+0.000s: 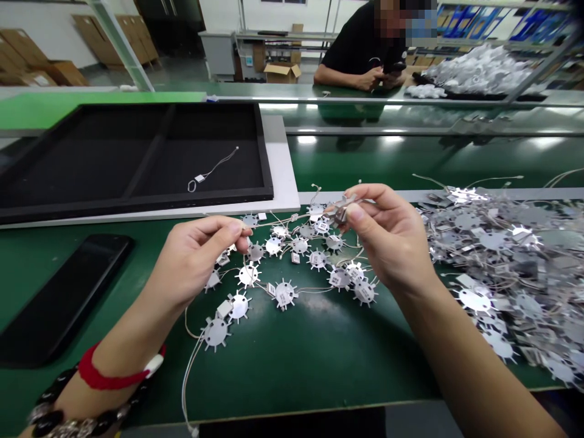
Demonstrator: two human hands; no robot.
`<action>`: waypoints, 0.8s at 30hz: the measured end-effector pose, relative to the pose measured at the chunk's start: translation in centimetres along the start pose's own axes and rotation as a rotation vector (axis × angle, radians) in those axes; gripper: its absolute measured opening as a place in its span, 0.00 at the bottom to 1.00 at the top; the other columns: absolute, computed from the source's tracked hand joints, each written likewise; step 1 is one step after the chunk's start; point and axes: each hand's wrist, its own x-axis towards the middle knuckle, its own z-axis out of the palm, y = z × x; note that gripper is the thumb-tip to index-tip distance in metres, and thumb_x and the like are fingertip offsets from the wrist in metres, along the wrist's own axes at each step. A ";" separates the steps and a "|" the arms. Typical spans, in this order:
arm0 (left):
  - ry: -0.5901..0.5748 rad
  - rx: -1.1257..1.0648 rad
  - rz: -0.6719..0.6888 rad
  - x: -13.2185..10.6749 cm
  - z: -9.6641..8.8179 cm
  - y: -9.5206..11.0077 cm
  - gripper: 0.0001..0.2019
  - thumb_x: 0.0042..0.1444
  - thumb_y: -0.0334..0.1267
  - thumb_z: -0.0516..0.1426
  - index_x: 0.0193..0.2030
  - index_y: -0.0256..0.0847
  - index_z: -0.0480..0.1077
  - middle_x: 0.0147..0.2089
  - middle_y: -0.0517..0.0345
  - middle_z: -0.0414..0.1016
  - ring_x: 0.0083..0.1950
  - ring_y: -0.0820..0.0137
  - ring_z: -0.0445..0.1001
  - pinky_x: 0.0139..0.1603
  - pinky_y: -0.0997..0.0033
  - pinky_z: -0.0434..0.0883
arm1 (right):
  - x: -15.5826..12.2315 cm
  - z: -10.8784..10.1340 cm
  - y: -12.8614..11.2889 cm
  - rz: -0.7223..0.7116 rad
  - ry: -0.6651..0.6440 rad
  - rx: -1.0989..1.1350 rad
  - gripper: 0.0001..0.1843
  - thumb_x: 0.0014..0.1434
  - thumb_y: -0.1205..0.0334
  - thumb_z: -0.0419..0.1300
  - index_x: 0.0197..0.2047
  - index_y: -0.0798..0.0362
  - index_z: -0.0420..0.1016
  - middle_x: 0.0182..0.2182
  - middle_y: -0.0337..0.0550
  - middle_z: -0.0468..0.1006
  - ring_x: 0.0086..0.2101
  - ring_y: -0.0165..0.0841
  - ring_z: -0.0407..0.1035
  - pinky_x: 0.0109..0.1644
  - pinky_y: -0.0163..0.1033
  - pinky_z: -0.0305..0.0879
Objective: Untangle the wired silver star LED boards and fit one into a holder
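Between finger and thumb of my right hand (pixel 387 234) is a small metal disc with tabs round its rim (pixel 338 214), held above the green table. A thin pale wire (pixel 283 220) runs from it toward my left hand (pixel 198 255), which pinches the wire's other end; the fingers hide the tip. Beneath and between both hands lie several loose tabbed metal discs (pixel 285 294) with wires and small white labels. One disc (pixel 216 333) rests nearer the table's front edge, its wire trailing down to a small white connector (pixel 194 431).
A large heap of similar discs (pixel 497 243) covers the right side. At left lie a black phone (pixel 66 298) and a black divided tray (pixel 137 198) with one wired part (pixel 199 178) inside. Across the line, a person (pixel 356 55) leans near a pile of white pieces (pixel 483 70).
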 end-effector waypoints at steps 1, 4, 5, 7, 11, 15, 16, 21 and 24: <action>-0.002 0.003 -0.001 0.0 0.0 0.0 0.11 0.63 0.42 0.60 0.30 0.47 0.79 0.30 0.57 0.79 0.37 0.65 0.78 0.49 0.60 0.76 | -0.1 0.1 -0.1 -0.027 0.010 -0.016 0.07 0.61 0.57 0.67 0.42 0.46 0.76 0.34 0.40 0.79 0.32 0.33 0.73 0.39 0.41 0.72; -0.008 0.008 -0.003 0.0 -0.1 0.0 0.11 0.63 0.41 0.60 0.30 0.47 0.79 0.30 0.58 0.79 0.37 0.66 0.78 0.49 0.61 0.76 | -0.5 0.4 -0.3 -0.104 0.028 -0.067 0.07 0.61 0.57 0.67 0.42 0.45 0.75 0.37 0.42 0.80 0.36 0.35 0.75 0.40 0.43 0.73; -0.006 0.005 -0.006 0.0 -0.1 0.0 0.11 0.63 0.41 0.60 0.30 0.47 0.79 0.29 0.58 0.78 0.37 0.66 0.78 0.49 0.62 0.76 | -0.7 0.5 -0.4 -0.131 0.023 -0.083 0.06 0.61 0.58 0.66 0.42 0.45 0.75 0.38 0.42 0.80 0.38 0.36 0.76 0.41 0.43 0.73; -0.001 -0.006 -0.017 0.0 -0.1 0.0 0.11 0.63 0.41 0.60 0.30 0.47 0.79 0.29 0.58 0.78 0.37 0.66 0.78 0.49 0.63 0.77 | -1.0 0.7 -0.6 -0.200 -0.008 -0.116 0.05 0.62 0.60 0.65 0.42 0.45 0.75 0.38 0.42 0.81 0.40 0.38 0.76 0.45 0.46 0.73; 0.004 -0.034 -0.027 0.2 0.0 0.0 0.11 0.63 0.38 0.60 0.29 0.47 0.79 0.29 0.60 0.78 0.36 0.69 0.78 0.48 0.67 0.78 | -1.4 0.9 -0.5 -0.369 -0.096 -0.214 0.10 0.64 0.68 0.62 0.46 0.42 0.76 0.40 0.40 0.82 0.42 0.39 0.77 0.48 0.50 0.73; 0.020 -0.063 -0.049 0.3 0.1 -0.1 0.12 0.62 0.38 0.60 0.28 0.47 0.78 0.28 0.60 0.78 0.36 0.68 0.78 0.48 0.67 0.78 | -1.6 0.8 0.3 -0.607 -0.259 -0.374 0.25 0.61 0.76 0.59 0.54 0.37 0.73 0.44 0.38 0.83 0.43 0.40 0.77 0.45 0.51 0.74; 0.023 -0.069 -0.057 0.3 0.1 -0.1 0.12 0.62 0.38 0.60 0.28 0.46 0.78 0.28 0.59 0.78 0.36 0.68 0.78 0.48 0.67 0.78 | -1.7 0.8 0.5 -0.662 -0.291 -0.432 0.27 0.59 0.77 0.59 0.55 0.37 0.73 0.45 0.37 0.84 0.43 0.39 0.78 0.44 0.50 0.73; 0.028 -0.168 -0.097 0.3 0.2 0.1 0.09 0.61 0.37 0.61 0.30 0.45 0.79 0.26 0.60 0.77 0.32 0.70 0.77 0.41 0.70 0.78 | -1.9 1.7 0.4 -0.963 -0.355 -0.655 0.15 0.59 0.73 0.61 0.44 0.44 0.78 0.45 0.38 0.85 0.39 0.35 0.78 0.38 0.43 0.71; 0.043 -0.273 -0.159 0.4 0.4 0.4 0.06 0.59 0.36 0.62 0.31 0.44 0.80 0.26 0.61 0.77 0.30 0.74 0.75 0.37 0.79 0.75 | -1.9 2.6 -0.2 -1.131 -0.378 -0.788 0.08 0.63 0.67 0.62 0.35 0.45 0.78 0.39 0.36 0.86 0.35 0.31 0.77 0.33 0.38 0.70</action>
